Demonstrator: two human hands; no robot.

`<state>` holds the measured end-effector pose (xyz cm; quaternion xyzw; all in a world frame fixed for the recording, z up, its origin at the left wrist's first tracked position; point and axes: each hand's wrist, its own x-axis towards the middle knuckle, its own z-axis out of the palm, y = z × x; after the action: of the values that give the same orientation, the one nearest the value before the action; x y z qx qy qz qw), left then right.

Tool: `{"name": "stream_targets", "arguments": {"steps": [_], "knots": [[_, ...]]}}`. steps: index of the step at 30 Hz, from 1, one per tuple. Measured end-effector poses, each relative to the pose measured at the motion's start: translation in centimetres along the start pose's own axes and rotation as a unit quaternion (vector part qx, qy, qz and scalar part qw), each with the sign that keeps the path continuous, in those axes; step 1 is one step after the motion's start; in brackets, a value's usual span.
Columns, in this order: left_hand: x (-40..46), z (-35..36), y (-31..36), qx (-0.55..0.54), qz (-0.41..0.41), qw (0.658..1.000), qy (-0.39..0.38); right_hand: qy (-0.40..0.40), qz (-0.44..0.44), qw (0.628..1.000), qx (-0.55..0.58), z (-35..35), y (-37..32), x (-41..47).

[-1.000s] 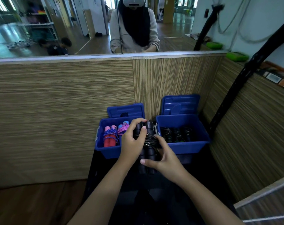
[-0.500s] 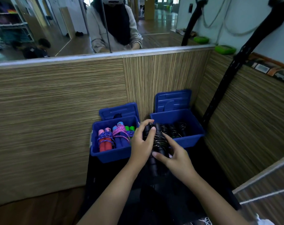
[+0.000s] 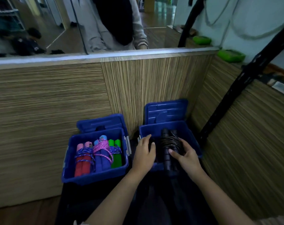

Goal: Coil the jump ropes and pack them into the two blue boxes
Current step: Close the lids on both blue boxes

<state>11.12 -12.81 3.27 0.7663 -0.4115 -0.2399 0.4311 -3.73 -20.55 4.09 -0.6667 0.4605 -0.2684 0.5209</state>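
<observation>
The coiled black jump rope [image 3: 169,147] has moved from between the boxes into the right blue box [image 3: 193,138], lower right of centre. The right hand [image 3: 186,157] grips it; the left hand [image 3: 143,153] has let go, fingers relaxed on the rim. The left blue box [image 3: 68,161] already holds coloured ropes [image 3: 98,154], so packing looks nearly done.

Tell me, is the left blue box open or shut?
Open: the left blue box has its lid tipped back, showing coiled ropes.

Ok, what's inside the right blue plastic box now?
In the right blue plastic box lies a black coiled jump rope, gripped by the right hand. The left hand covers the box's left side; anything beneath is hidden.
</observation>
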Motion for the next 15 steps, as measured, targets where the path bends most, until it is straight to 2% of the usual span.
{"name": "stream_targets", "arguments": {"steps": [6,12,15], "knots": [[4.5,2.4,-3.9,0.164,-0.035,0.986,0.011,-0.07,0.051,0.995,-0.059,1.6,2.6,7.7],[4.9,4.2,-5.5,0.196,-0.03,0.98,0.027,-0.129,0.028,0.97,-0.205,3.1,4.6,10.5],[5.2,4.6,-5.7,0.248,-0.02,0.968,0.043,-0.144,0.036,0.956,-0.251,3.2,5.0,10.7]]}}
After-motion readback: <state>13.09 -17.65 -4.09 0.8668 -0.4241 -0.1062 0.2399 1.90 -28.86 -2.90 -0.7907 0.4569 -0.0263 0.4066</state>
